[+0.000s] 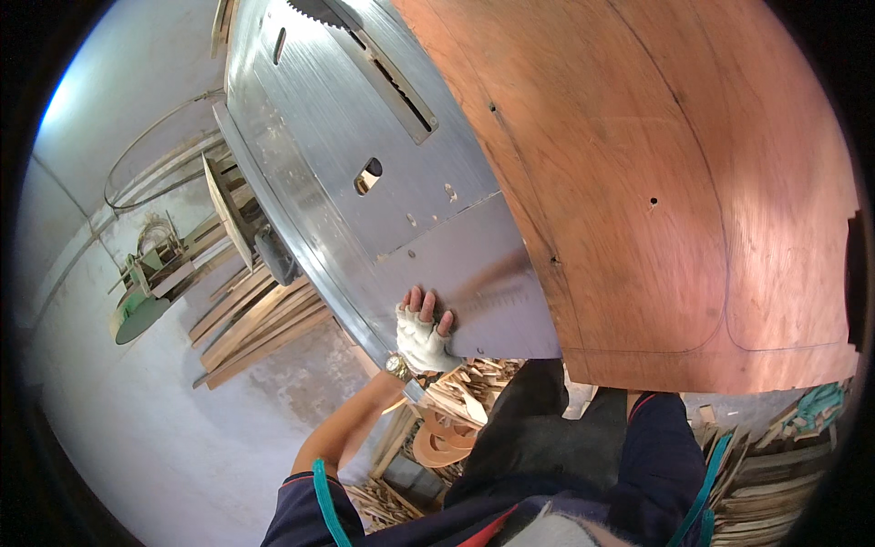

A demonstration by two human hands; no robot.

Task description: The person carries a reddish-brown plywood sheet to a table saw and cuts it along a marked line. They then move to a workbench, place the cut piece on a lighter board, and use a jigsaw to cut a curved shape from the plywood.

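My left hand point(424, 335), in a white glove with bare fingertips, lies flat near the front edge of a steel saw table point(314, 164). Its fingers are stretched out and hold nothing. To the right, a large reddish plywood sheet point(611, 182) covers that side of the table and overhangs toward me. Curved pencil lines and a few small holes mark the sheet. A toothed circular saw blade point(317, 12) shows at the top, in line with a long slot plate point(401, 96). My right sleeve point(665, 438) runs up to the sheet's near edge; the right hand is hidden there.
Long boards point(264, 324) are stacked by the wall at left, near a green-framed machine point(141, 305). Wood offcuts point(460, 392) and curved brown pieces point(442, 442) lie below the table's front. More stacked wood strips point(766, 492) stand at lower right, beside a teal cloth point(818, 406).
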